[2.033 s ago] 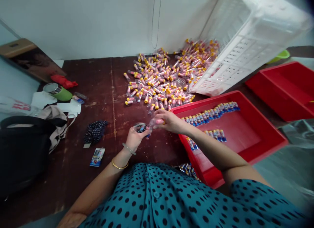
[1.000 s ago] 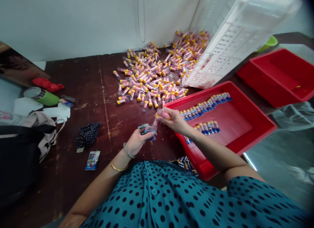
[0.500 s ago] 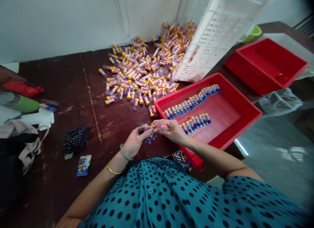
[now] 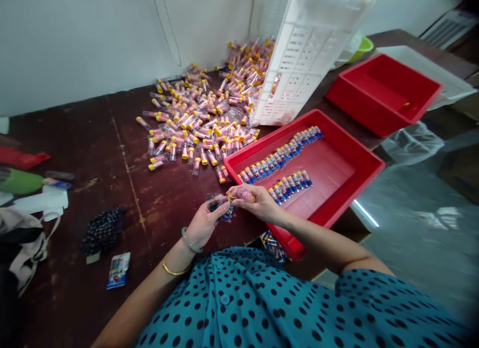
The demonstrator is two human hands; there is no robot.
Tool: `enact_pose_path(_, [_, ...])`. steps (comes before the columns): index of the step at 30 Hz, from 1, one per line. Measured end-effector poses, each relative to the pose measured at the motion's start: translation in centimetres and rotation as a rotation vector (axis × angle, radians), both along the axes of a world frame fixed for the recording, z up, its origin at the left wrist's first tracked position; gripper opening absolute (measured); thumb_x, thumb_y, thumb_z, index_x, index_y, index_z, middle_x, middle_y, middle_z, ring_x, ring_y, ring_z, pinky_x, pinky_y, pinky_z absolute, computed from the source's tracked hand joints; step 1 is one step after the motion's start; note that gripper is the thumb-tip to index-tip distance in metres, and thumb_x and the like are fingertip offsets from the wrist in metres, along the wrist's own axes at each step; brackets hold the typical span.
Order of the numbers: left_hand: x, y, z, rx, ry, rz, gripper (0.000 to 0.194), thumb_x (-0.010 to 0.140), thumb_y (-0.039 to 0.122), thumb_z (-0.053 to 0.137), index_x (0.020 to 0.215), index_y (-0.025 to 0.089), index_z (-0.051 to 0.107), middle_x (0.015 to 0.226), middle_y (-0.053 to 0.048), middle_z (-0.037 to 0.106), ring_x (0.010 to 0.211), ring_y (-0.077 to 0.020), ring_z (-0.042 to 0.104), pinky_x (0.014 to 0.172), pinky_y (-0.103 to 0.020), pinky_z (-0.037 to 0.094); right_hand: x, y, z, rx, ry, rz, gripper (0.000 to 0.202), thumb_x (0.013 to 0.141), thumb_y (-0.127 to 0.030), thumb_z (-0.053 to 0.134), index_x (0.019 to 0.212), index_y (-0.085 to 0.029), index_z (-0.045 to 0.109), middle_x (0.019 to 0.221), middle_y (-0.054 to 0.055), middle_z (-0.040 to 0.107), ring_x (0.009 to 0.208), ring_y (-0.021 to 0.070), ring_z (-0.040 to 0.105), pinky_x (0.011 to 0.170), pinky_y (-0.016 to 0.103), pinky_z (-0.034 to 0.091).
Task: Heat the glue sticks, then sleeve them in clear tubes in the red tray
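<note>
My left hand (image 4: pixel 205 219) is closed on a clear wrapper with blue print (image 4: pixel 227 213), in front of my body. Beside it, my right hand (image 4: pixel 258 203) pinches a clear tube with pink contents (image 4: pixel 244 193) and a yellow cap. The fingers of both hands nearly meet. A heap of yellow-capped tubes (image 4: pixel 194 118) lies on the dark table (image 4: pixel 112 188) beyond them. Right of my hands, a red tray (image 4: pixel 337 188) holds two rows of blue-wrapped tubes (image 4: pixel 277 159).
A white crate (image 4: pixel 292 68) stands upright behind the tray. Another red bin (image 4: pixel 389 93) sits at the back right. At left are a blue packet (image 4: pixel 119 270), a dark dotted cloth (image 4: pixel 103 230) and a green bottle (image 4: pixel 20 182).
The view has shifted, so the table, heap and trays appear further left. My hands stay close together with the same items held.
</note>
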State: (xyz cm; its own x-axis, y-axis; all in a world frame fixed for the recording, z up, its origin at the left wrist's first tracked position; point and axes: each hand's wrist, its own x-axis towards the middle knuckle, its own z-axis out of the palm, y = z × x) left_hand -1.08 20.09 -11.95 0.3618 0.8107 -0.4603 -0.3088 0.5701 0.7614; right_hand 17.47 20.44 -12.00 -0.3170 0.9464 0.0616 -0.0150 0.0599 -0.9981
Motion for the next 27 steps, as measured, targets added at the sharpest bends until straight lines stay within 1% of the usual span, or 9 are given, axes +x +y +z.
enact_pose_path(4, [0.2,-0.1,0.0,-0.005,-0.056,-0.004,0.032,0.066,0.033,0.085,0.091,0.017,0.074,0.086,-0.001,0.073,0.076,-0.0134,0.063,0.066,-0.024,0.053,0.3,-0.5,0.4,0.002,-0.008,-0.014,0.031,0.083,-0.039,0.071,0.106,-0.019,0.064,0.104,0.005,0.068,0.097,0.019,0.064,0.088,0.031,0.051])
enact_pose_path(9, [0.4,-0.1,0.0,-0.012,-0.07,0.0,0.032,0.066,0.033,0.086,0.091,0.017,0.074,0.088,-0.002,0.073,0.078,-0.0131,0.064,0.069,-0.024,0.053,0.4,-0.5,0.5,0.008,-0.009,-0.017,0.03,0.084,-0.038,0.071,0.106,-0.018,0.065,0.105,0.006,0.068,0.097,0.0192,0.064,0.089,0.031,0.05])
enact_pose_path(14, [0.6,-0.2,-0.2,-0.016,-0.06,-0.002,0.033,0.068,0.033,0.085,0.094,0.017,0.073,0.087,-0.002,0.072,0.079,-0.0129,0.064,0.07,-0.023,0.053,0.6,-0.3,0.2,-0.002,0.022,-0.02,0.026,0.085,-0.037,0.07,0.099,-0.017,0.065,0.096,0.005,0.066,0.092,0.0185,0.063,0.086,0.031,0.05])
enact_pose_path(19, [0.8,-0.2,-0.1,0.0,-0.034,-0.017,0.037,0.067,0.034,0.084,0.097,0.016,0.072,0.086,-0.003,0.071,0.078,-0.0148,0.064,0.063,-0.025,0.055,0.5,-0.3,0.1,-0.003,0.03,-0.022,0.022,0.084,-0.037,0.07,0.089,-0.016,0.064,0.088,0.003,0.064,0.084,0.0164,0.06,0.079,0.029,0.049])
enact_pose_path(23, [0.8,-0.2,-0.1,0.002,-0.02,-0.002,0.037,0.067,0.034,0.085,0.095,0.015,0.072,0.086,-0.002,0.071,0.075,-0.0143,0.063,0.061,-0.025,0.055,0.7,-0.1,-0.1,-0.015,0.018,-0.02,0.024,0.083,-0.039,0.071,0.084,-0.016,0.062,0.085,0.003,0.063,0.084,0.0164,0.059,0.079,0.029,0.049])
enact_pose_path(27, [0.7,-0.3,-0.3,0.003,-0.014,-0.006,0.037,0.067,0.035,0.084,0.096,0.015,0.072,0.086,-0.003,0.071,0.074,-0.0144,0.063,0.059,-0.025,0.055,0.6,0.0,-0.5,-0.009,0.013,-0.009,0.024,0.083,-0.039,0.071,0.084,-0.016,0.063,0.087,0.003,0.063,0.085,0.0167,0.06,0.08,0.03,0.049])
